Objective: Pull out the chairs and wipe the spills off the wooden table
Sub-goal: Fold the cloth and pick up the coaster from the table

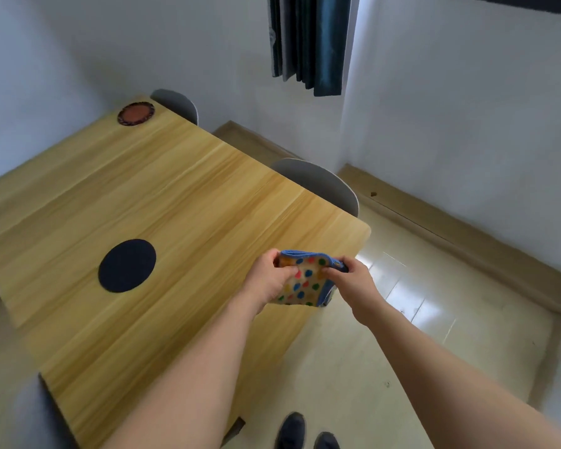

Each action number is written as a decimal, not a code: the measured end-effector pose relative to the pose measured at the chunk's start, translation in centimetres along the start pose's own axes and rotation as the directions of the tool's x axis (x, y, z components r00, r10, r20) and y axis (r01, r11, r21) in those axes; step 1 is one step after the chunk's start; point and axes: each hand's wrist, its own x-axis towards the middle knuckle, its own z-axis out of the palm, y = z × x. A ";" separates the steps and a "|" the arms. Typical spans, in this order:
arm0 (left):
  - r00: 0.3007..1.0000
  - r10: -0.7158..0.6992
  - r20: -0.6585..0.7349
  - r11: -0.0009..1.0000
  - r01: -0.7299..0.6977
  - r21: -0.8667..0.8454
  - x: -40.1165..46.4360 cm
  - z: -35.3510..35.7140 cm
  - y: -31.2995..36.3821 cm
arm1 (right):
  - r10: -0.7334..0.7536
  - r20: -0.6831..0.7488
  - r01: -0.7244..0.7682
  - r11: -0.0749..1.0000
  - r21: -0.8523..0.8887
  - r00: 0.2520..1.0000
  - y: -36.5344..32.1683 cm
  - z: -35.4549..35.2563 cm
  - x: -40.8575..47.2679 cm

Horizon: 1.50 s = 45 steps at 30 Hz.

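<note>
While both bare arms reach forward over the near right corner of the wooden worktop [188, 202], the left hand [268, 280] and the right hand [353, 280] hold a folded cloth [306, 283] between them in the air, just above the worktop's edge. The cloth is cream with red, blue, green and yellow dots and a blue border. Each grip is clenched on it: the left fingers pinch its left side, the right fingers pinch its upper right corner, and the lower part hangs free below the hands.

A dark round mat [127, 265] lies flat on the worktop to the left of the hands, well apart from them. A smaller brown round coaster [136, 113] with a dark rim sits at the far corner. No spill can be made out on the wood at this sharpness.

Two grey chairs stand along the far right side, pushed close against the worktop: one chair back [321, 184] near the hands' end, another chair back [177, 103] at the far corner. A grey seat edge [33, 413] shows at lower left. Dark shoes [292, 431] stand on the pale floor [434, 319], and a blue curtain [311, 43] hangs by the white wall.
</note>
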 end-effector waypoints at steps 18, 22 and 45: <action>0.983 0.124 0.133 0.987 -0.136 0.085 -12.0 -22.5 -11.4 | -0.096 0.023 0.097 0.995 -0.023 0.995 -1.0 22.6 -13.0; 0.978 0.148 0.145 0.974 -0.169 0.147 -13.6 -30.6 -14.0 | -0.086 -0.055 0.087 0.996 0.029 0.995 -0.9 30.6 -15.5; 0.989 0.123 -0.083 0.988 -0.114 0.103 -9.5 -70.8 -27.5 | -0.109 0.047 0.115 0.983 -0.145 0.993 -8.6 73.4 -14.2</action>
